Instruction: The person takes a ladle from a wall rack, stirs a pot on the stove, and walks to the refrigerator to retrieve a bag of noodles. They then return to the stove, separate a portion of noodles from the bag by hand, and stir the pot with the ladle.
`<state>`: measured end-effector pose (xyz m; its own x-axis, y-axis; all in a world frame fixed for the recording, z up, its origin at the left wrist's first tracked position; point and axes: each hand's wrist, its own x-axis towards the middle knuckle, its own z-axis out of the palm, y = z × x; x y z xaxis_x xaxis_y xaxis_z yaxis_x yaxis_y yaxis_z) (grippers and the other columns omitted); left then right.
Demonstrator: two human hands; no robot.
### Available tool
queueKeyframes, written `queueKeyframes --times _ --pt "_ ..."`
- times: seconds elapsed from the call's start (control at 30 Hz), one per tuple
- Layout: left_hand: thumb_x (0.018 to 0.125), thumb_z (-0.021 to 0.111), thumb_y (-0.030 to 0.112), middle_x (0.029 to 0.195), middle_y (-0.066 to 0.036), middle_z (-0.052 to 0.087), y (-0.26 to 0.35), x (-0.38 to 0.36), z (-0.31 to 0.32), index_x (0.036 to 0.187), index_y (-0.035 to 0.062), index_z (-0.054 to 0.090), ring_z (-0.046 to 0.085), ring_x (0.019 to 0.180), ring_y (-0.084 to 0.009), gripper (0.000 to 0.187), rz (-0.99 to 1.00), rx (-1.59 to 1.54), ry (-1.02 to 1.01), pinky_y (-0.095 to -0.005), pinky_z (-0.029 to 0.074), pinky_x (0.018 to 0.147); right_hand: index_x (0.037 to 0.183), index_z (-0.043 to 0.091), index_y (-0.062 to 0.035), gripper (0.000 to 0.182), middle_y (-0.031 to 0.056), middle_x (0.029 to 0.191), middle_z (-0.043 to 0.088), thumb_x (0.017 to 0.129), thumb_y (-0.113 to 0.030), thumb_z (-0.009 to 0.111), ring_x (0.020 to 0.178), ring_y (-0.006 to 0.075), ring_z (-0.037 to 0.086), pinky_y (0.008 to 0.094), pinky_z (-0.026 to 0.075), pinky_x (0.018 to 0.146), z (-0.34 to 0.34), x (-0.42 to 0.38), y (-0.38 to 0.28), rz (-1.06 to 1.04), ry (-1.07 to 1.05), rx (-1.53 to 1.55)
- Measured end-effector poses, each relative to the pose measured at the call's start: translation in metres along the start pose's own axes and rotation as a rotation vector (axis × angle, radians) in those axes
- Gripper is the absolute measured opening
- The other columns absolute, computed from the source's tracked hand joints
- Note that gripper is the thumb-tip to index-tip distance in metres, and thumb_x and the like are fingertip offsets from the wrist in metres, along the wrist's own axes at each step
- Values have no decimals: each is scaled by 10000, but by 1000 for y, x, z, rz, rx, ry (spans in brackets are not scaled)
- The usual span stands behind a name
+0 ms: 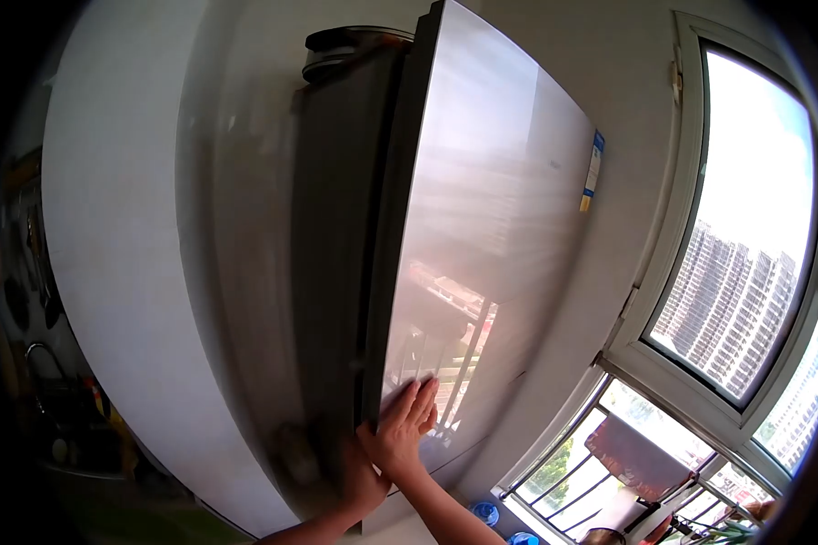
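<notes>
A tall refrigerator with a glossy, reflective door stands in front of me, its dark side facing left. My right hand lies on the lower part of the door near its left edge, fingers stretched out and pressed on the front surface, thumb side at the edge. Below and left of it, my left hand reaches up to the same door edge. Shadow and the door's side hide its fingers, so I cannot tell how they are bent. Both forearms come in from the bottom.
A white wall edge stands close on the left, with a dim kitchen area beyond it. Dark round items rest on the refrigerator's top. To the right is a window with a railing below. Blue-capped containers stand on the floor.
</notes>
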<state>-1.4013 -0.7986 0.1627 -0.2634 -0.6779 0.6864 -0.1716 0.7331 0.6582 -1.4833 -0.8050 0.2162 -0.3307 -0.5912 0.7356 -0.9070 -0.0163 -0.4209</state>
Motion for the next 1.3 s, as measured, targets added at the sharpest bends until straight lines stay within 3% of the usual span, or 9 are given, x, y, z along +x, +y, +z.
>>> queueKeyframes --times 0.27,0.33,0.37,0.47,0.57,0.6,0.9,1.0,1.3 --pt "776 658 49 1180 -187 499 28 -61 -15 1270 71 499 498 1105 -349 519 173 -229 -461 -424 444 898 1383 89 157 1010 449 1401 136 600 -169 637 1307 544 224 552 148 1038 -107 -66 42 -83 62 2" --pt "779 650 27 1186 -174 498 19 -65 -22 1261 62 508 482 1131 -348 504 164 -228 -510 -418 435 920 1386 236 75 813 281 1397 289 714 -147 635 1296 426 284 493 211 1075 -134 -103 64 20 86 -29" --pt "779 650 27 1186 -174 498 12 -63 -25 1261 62 508 482 1131 -348 504 167 -229 -521 -418 435 920 1267 437 7 525 162 838 616 809 -173 622 673 302 566 464 420 895 -144 -113 74 -24 326 -184" --pt "808 623 7 1194 -154 503 -16 -52 -34 1246 69 523 560 975 -293 453 271 -192 -447 -382 479 810 1397 263 21 774 228 1368 369 826 -319 660 1271 345 339 462 275 1057 -183 -167 108 255 364 -206" --pt "858 592 17 1211 -121 513 -37 -45 -37 1235 91 533 525 616 -176 388 196 -237 -421 -281 440 529 1367 342 17 673 211 1312 440 907 -424 560 1177 320 438 441 330 1010 -208 -177 116 580 621 62" --pt "858 592 17 1211 -121 513 -38 -42 -37 1235 91 533 525 616 -176 388 203 -240 -434 -281 440 529 1360 308 63 588 185 1339 414 889 -187 556 1255 292 381 389 260 1066 -209 -195 158 542 793 343" --pt "813 586 4 1208 -132 537 -43 32 -36 1205 91 577 550 1028 -300 401 277 -121 -391 -378 472 826 1383 318 85 596 200 1419 369 998 -367 375 1306 274 355 333 230 1088 -263 -156 218 721 947 -35" --pt "841 588 73 1187 -106 553 -58 58 -28 1164 80 607 490 1154 -299 324 232 -36 -275 -469 338 1012 1305 443 24 466 212 1339 442 957 -285 421 1272 346 390 437 264 1069 -232 -94 145 287 1067 -759" --pt "727 604 97 1216 -125 505 -61 159 5 1075 128 638 408 1209 -337 351 658 492 75 -532 257 1039 1006 576 20 247 223 1111 584 764 17 527 1031 329 553 401 422 921 -88 117 105 -282 657 404"
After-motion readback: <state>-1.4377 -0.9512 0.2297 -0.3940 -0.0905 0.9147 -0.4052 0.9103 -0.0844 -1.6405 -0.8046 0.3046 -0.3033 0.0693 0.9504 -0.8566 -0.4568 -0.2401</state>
